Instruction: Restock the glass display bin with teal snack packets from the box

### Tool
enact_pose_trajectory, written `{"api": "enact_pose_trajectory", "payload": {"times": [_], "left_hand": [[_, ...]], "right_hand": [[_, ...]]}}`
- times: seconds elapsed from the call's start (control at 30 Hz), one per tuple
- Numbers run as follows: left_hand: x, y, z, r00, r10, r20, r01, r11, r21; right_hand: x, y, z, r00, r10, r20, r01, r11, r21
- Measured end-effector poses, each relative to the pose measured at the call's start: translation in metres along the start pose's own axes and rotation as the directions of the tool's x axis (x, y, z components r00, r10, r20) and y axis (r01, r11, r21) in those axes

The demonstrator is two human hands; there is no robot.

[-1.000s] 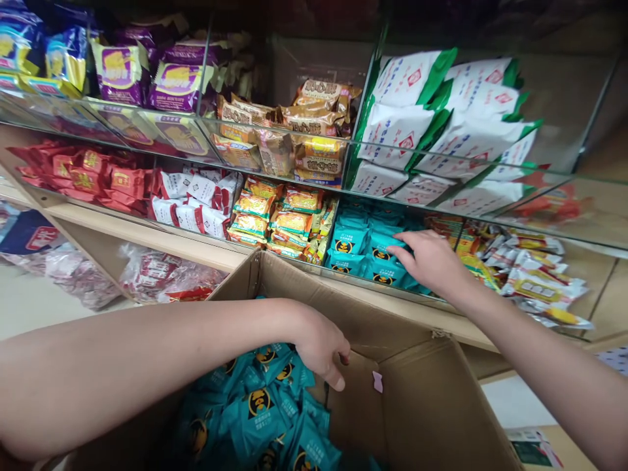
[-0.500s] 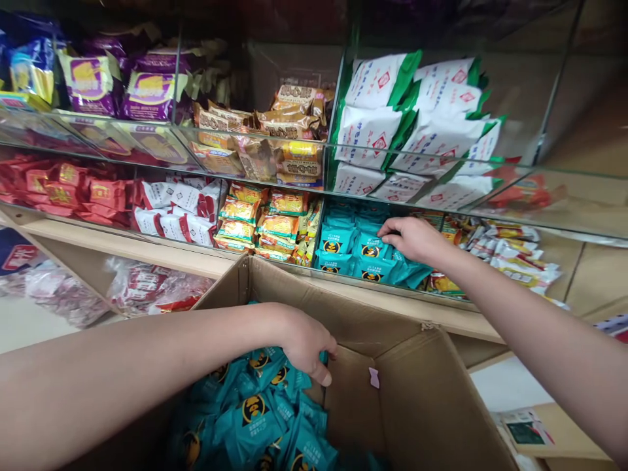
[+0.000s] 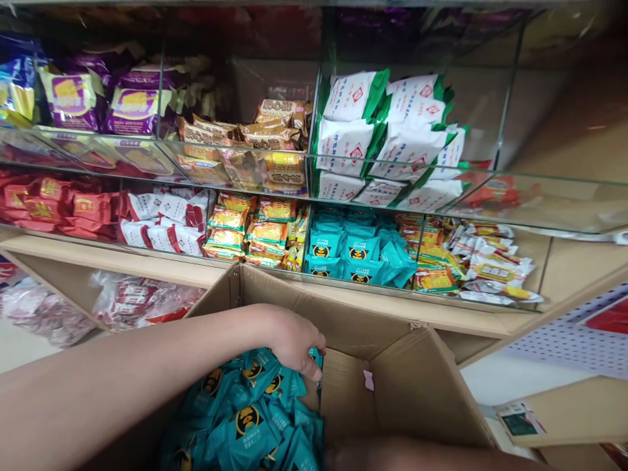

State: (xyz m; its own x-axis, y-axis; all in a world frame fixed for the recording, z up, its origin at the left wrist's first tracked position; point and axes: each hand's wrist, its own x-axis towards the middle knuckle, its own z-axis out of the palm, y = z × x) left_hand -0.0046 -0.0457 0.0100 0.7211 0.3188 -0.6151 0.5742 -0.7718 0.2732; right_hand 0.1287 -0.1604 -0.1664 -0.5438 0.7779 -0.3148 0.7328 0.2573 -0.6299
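Note:
My left hand (image 3: 297,343) is over the inside of a cardboard box (image 3: 407,386), its fingers curled round a small teal snack packet, of which only bits show between thumb and fingers. Below it lies a heap of teal snack packets (image 3: 250,425) with black and yellow round emblems. My right hand (image 3: 350,453) is low in the box at the bottom edge, dark and smeared, beside the heap; its fingers cannot be made out. On the lower shelf, matching teal packets (image 3: 360,248) stand stacked in a glass compartment.
Glass-divided shelves hold yellow packets (image 3: 267,232), red-and-white packets (image 3: 164,216), white-and-green bags (image 3: 350,147), brown packets (image 3: 275,134) and purple biscuit packs (image 3: 73,98). A wooden ledge (image 3: 147,261) runs below them. Plastic bags (image 3: 142,297) lie underneath at left.
My right hand has left the teal packets on the shelf and come down into the box. My left hand stays over the box, and the view has shifted a little to the right.

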Motion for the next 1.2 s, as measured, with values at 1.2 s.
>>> {"api": "enact_pose_trajectory", "payload": {"times": [1.2], "left_hand": [[0.013, 0.013, -0.006, 0.924, -0.106, -0.367, -0.332, 0.25, -0.909]], "right_hand": [[-0.025, -0.029, -0.144, 0.745, 0.25, -0.618, 0.422, 0.541, 0.727]]}}
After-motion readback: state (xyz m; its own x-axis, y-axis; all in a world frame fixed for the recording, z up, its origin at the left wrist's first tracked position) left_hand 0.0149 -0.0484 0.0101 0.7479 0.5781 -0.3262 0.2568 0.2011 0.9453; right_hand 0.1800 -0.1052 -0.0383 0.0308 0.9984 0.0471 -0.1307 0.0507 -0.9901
